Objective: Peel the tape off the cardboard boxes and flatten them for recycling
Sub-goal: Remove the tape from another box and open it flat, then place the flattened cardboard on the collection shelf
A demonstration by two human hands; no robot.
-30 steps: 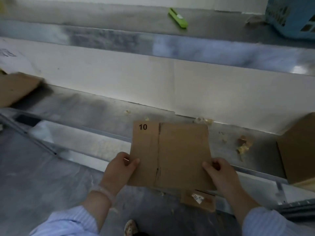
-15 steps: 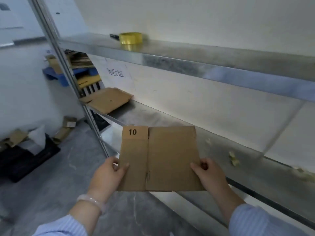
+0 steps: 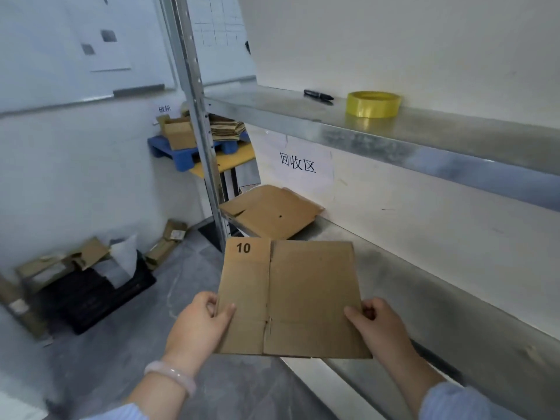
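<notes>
A flattened brown cardboard box (image 3: 303, 295) marked "10" is held flat in front of me, above the edge of the lower metal shelf (image 3: 424, 298). My left hand (image 3: 200, 325) grips its left edge, thumb on top. My right hand (image 3: 378, 325) grips its right edge the same way. Further along the lower shelf lies another flattened cardboard box (image 3: 272, 212), below a paper sign (image 3: 298, 163) on the wall.
The upper shelf (image 3: 394, 131) carries a yellow tape roll (image 3: 373, 104) and a black marker (image 3: 318, 94). A steel upright (image 3: 197, 116) stands left of the shelves. Behind it a blue pallet (image 3: 169, 150) holds cardboard. A black crate (image 3: 100, 292) with cardboard scraps sits on the floor.
My view has swung left along the shelving while both hands keep hold of the flattened box. The flat cardboard on the lower shelf and the tape roll have come closer.
</notes>
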